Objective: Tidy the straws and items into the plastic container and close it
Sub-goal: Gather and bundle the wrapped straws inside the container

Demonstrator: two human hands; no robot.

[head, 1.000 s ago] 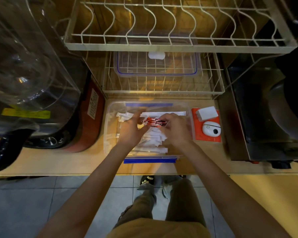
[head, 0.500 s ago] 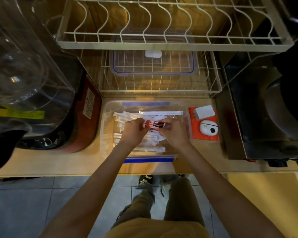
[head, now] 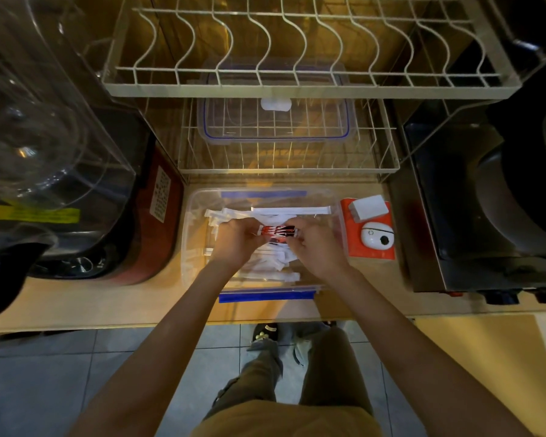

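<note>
A clear plastic container (head: 193, 216) with blue clasps sits on the counter in front of me, holding several white paper-wrapped straws (head: 292, 210). Both hands are inside it. My left hand (head: 234, 239) and my right hand (head: 316, 247) each pinch one end of a small bundle of red-and-white packets (head: 278, 231) held level above the straws. The container's clear lid (head: 275, 121) with a blue seal lies on the lower wire rack behind it.
A two-tier wire dish rack (head: 297, 86) overhangs the back of the counter. At left stands a drink dispenser (head: 54, 146) with a red base. To the right lie an orange pad (head: 372, 244) carrying a white box and a white device, then a dark steel appliance (head: 486, 200).
Both hands have stayed on the red-and-white packets and shifted them slightly toward the back of the container. The camera has tilted a little.
</note>
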